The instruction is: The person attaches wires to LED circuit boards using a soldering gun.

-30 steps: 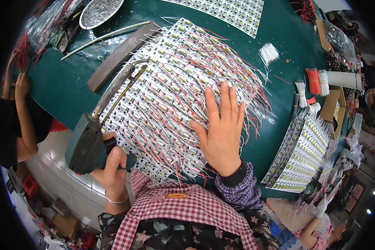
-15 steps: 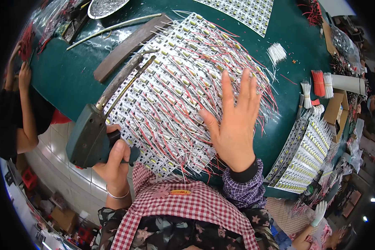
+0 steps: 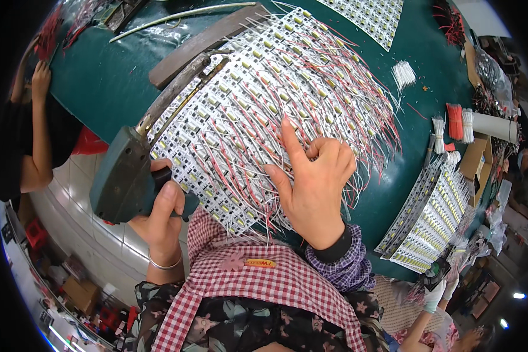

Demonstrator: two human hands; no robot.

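- Broadly, a green table (image 3: 88, 100) fills the middle, tiled floor (image 3: 79, 196) to its left.
- Wired board sheet (image 3: 270, 111): on the table, reaching its near edge.
- Soldering gun (image 3: 118, 182): gripped in the left hand (image 3: 163, 214).
- Right hand (image 3: 318, 190): over the sheet, thumb and forefinger spread, others curled.
- White wire bundle (image 3: 403, 75): far right.

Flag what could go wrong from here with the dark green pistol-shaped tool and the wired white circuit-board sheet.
The tool, in the left hand, has its metal tip near the edge of the sheet; if hot, it might scorch wires.

The right hand, index finger extended over thin red and white wires, might snag or bend some.
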